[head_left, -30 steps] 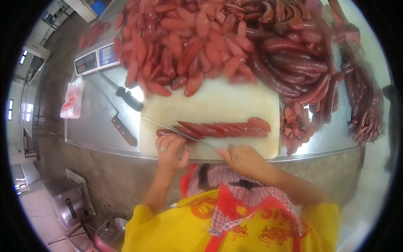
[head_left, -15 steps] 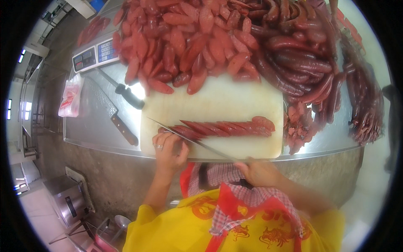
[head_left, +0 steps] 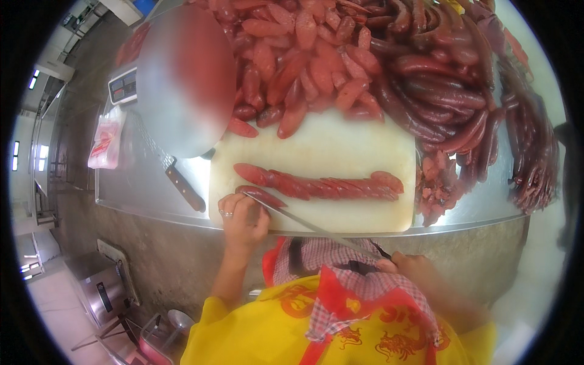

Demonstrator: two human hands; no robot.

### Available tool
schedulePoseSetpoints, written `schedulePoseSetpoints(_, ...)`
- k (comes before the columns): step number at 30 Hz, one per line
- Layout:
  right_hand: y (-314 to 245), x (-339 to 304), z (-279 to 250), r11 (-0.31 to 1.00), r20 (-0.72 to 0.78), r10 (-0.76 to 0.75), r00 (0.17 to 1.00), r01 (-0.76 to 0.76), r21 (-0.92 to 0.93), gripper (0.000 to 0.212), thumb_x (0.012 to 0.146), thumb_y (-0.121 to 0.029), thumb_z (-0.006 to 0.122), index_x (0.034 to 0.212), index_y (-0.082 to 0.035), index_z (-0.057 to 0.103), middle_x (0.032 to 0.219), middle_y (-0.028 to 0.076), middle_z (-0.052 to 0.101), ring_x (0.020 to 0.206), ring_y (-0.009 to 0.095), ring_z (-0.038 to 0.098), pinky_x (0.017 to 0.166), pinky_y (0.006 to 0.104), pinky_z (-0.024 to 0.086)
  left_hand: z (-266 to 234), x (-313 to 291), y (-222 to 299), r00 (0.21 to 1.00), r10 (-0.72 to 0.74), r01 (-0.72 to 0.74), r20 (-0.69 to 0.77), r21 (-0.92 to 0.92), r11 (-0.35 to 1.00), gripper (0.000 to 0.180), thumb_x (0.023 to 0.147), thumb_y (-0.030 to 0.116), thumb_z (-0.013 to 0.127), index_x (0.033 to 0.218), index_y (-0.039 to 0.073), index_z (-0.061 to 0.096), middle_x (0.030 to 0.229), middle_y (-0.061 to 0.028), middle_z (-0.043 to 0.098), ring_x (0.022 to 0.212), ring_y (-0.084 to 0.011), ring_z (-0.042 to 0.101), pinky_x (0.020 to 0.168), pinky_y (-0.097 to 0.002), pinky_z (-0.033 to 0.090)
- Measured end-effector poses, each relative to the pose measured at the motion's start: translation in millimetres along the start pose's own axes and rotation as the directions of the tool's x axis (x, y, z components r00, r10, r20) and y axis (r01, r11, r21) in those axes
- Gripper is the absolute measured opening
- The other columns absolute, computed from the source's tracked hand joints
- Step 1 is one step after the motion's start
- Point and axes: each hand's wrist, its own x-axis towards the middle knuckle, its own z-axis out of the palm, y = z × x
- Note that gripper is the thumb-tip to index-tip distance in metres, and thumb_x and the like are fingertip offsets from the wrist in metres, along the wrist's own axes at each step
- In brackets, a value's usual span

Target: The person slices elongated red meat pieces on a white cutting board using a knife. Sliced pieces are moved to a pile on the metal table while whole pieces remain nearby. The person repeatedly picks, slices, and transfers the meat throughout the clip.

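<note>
A row of slanted reddish sausage slices (head_left: 328, 184) lies across the white cutting board (head_left: 316, 143). Nearer to me, a separate sausage piece (head_left: 260, 195) sits at the board's left. My left hand (head_left: 243, 220), fingers curled and wearing a ring, presses on that piece's near left end. In my right hand (head_left: 410, 267) is the handle of a long knife (head_left: 313, 228). Its blade slants up and left over the board's front edge, and the tip rests at the separate piece, close to my left fingertips.
Slanted sausage chunks (head_left: 304, 55) heap behind the board, with whole dark sausages (head_left: 438, 85) to their right. Trimmings (head_left: 438, 185) lie beside the board. Leftward are another knife's wooden handle (head_left: 185, 188), a plastic bag (head_left: 106, 143) and a scale (head_left: 123, 86), partly covered by a blurred patch.
The knife has drawn back toward me and rightward with my right hand. A sausage piece now lies apart from the row, on its near side. My left hand has barely shifted.
</note>
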Motion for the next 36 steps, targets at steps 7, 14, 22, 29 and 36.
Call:
schedulePoseSetpoints(7,-61,111,27,0.979,-0.078,-0.205,0.976,0.203,-0.033,0.062,0.099,-0.051,0.041,0.086,0.004,0.065,0.080,0.028,0.065,0.080,0.045,0.064,0.074,0.0508,0.051,0,0,1,0.999,0.027,-0.027,0.021,0.005,1.000,0.030,0.068,0.002,0.071,0.096,0.006,0.060,0.098,-0.0109,0.056,0.094,-0.0316,0.053,0.084,-0.0412,0.042)
schedulePoseSetpoints(14,19,90,6,0.965,-0.019,-0.194,0.981,0.194,0.176,0.075,0.099,-0.060,0.033,0.077,0.003,0.068,0.068,0.025,0.063,0.066,0.040,0.065,0.066,0.0474,0.052,0,2,15,0.980,-0.188,0.192,-0.059,0.063,0.979,0.029,0.083,0.008,0.065,0.109,0.000,0.059,0.113,-0.0175,0.058,0.106,-0.0358,0.053,0.094,-0.0431,0.041)
schedulePoseSetpoints(22,165,-2,13,0.398,0.176,0.299,0.938,-0.290,0.870,0.076,0.093,-0.071,0.034,0.067,-0.002,0.055,0.048,0.007,0.047,0.037,0.016,0.044,0.037,0.0304,0.036,72,46,39,0.965,-0.251,0.260,0.073,-0.170,0.950,0.034,0.098,0.021,0.050,0.115,-0.007,0.060,0.122,-0.0217,0.059,0.117,-0.0365,0.053,0.101,-0.0417,0.040)
schedulePoseSetpoints(29,184,-15,31,0.342,0.362,0.328,0.873,-0.467,0.816,0.076,0.093,-0.071,0.035,0.068,-0.002,0.054,0.049,0.007,0.047,0.037,0.017,0.044,0.035,0.0311,0.035,112,62,102,0.988,-0.140,0.155,0.073,-0.301,0.941,0.039,0.092,0.020,0.060,0.123,-0.002,0.057,0.133,-0.0265,0.047,0.123,-0.0426,0.044,0.102,-0.0447,0.038)
schedulePoseSetpoints(36,135,20,8,0.599,0.402,0.124,0.907,-0.391,0.699,0.077,0.093,-0.073,0.031,0.071,-0.003,0.055,0.053,0.005,0.047,0.040,0.014,0.044,0.036,0.0290,0.035,120,21,155,0.971,-0.231,0.236,0.055,-0.097,0.967,0.089,0.070,0.041,0.082,0.136,-0.003,0.043,0.149,-0.0331,0.021,0.140,-0.0458,0.020,0.113,-0.0551,0.016)
